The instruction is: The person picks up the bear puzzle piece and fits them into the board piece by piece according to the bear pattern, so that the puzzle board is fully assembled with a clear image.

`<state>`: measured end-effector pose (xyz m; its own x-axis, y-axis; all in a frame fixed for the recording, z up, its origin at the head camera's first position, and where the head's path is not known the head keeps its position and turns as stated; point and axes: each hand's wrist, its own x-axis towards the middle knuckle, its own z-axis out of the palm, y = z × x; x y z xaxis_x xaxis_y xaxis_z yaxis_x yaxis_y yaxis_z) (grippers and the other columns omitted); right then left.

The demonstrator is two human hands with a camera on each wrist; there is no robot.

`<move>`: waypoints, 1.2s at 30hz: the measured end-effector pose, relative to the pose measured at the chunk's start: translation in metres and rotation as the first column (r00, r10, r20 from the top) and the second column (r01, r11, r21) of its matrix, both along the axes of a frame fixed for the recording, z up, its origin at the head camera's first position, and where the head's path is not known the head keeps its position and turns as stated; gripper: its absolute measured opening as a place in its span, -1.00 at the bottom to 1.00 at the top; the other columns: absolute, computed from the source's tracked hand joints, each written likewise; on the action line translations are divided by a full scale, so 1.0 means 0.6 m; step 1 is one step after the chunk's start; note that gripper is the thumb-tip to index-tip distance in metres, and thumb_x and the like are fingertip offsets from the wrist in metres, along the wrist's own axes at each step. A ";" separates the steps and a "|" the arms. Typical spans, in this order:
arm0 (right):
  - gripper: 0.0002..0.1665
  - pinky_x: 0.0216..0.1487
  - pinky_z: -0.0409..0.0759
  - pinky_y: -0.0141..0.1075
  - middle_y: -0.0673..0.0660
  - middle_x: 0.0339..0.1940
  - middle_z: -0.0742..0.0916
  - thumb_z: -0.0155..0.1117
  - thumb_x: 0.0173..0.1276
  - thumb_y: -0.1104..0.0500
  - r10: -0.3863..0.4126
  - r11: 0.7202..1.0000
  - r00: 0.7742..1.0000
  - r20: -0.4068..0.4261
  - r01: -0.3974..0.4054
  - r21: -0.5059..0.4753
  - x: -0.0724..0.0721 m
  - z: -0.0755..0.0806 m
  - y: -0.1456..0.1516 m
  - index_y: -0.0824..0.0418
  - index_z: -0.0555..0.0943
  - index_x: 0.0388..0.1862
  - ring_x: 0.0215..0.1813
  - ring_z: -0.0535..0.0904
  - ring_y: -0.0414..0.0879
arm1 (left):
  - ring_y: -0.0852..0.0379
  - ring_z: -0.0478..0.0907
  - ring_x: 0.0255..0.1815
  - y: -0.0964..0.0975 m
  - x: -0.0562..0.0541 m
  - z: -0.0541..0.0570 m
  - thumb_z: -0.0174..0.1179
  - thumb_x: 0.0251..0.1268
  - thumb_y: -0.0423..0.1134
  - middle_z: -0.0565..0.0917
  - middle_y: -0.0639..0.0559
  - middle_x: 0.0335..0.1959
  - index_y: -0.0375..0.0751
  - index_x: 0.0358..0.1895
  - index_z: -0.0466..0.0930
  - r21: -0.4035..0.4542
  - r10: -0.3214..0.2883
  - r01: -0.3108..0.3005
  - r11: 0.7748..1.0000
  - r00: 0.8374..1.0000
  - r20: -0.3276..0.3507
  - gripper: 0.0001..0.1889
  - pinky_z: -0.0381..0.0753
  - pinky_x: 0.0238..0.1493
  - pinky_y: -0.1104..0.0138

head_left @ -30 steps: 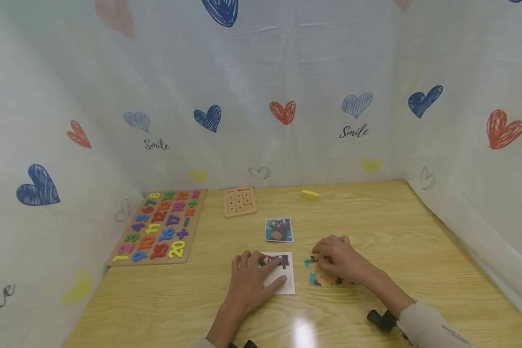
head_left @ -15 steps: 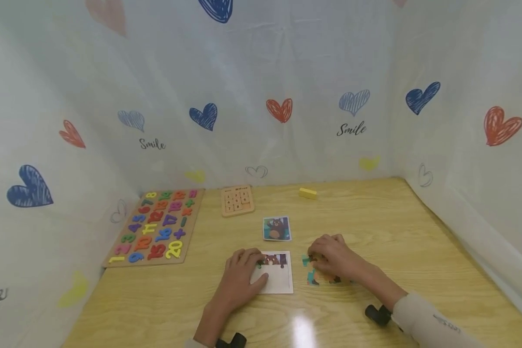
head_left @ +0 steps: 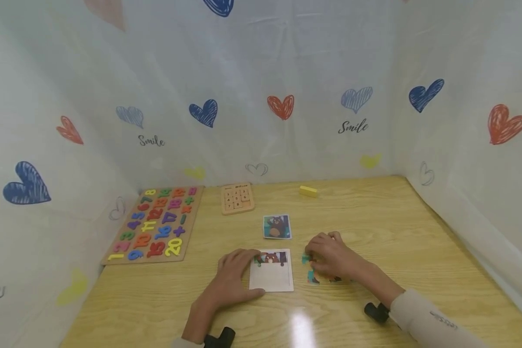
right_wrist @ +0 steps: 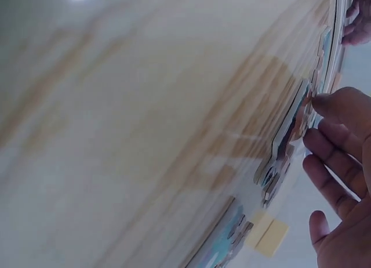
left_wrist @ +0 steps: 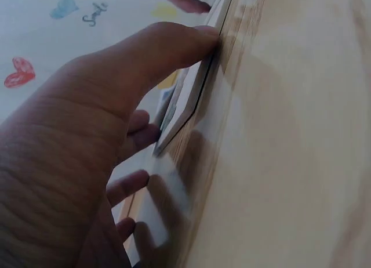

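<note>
A square white puzzle board (head_left: 271,279) lies before me, its top row filled with pieces picturing a bear's head (head_left: 270,257). My left hand (head_left: 232,275) holds the board at its left side, the thumb on the near edge and the forefinger at the far left corner. In the left wrist view, the thumb (left_wrist: 174,44) presses the board's edge (left_wrist: 194,91). To the right, my right hand (head_left: 335,255) bends over loose puzzle pieces (head_left: 313,277), pinching one between thumb and fingers; it is mostly hidden. Other pieces (right_wrist: 281,146) lie beneath that hand.
A bear picture card (head_left: 277,227) lies beyond the board. Farther back are a wooden number slide puzzle (head_left: 237,198) and a yellow block (head_left: 308,191). A board of coloured numbers (head_left: 154,224) lies at left. Curtains (head_left: 243,145) with hearts enclose the table.
My left hand has drawn back leftward from over the board to its left side, uncovering the bear pieces; its thumb now sits at the near edge. The right hand has shifted slightly left over the pieces.
</note>
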<state>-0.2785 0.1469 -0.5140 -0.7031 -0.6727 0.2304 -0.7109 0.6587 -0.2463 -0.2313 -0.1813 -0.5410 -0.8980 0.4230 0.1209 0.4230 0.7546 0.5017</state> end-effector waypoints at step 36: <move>-0.80 0.02 0.28 -0.06 -0.08 -0.15 0.69 0.43 0.26 0.17 0.044 0.997 0.997 0.062 -0.040 -0.069 0.012 0.034 -0.072 0.08 0.67 -0.13 -0.01 0.51 -0.11 | -0.09 0.19 0.44 0.002 0.004 -0.003 0.16 -0.13 0.65 0.34 0.17 0.46 0.15 0.49 0.32 -0.137 0.068 -0.084 0.987 0.991 -0.115 0.07 0.11 0.30 -0.20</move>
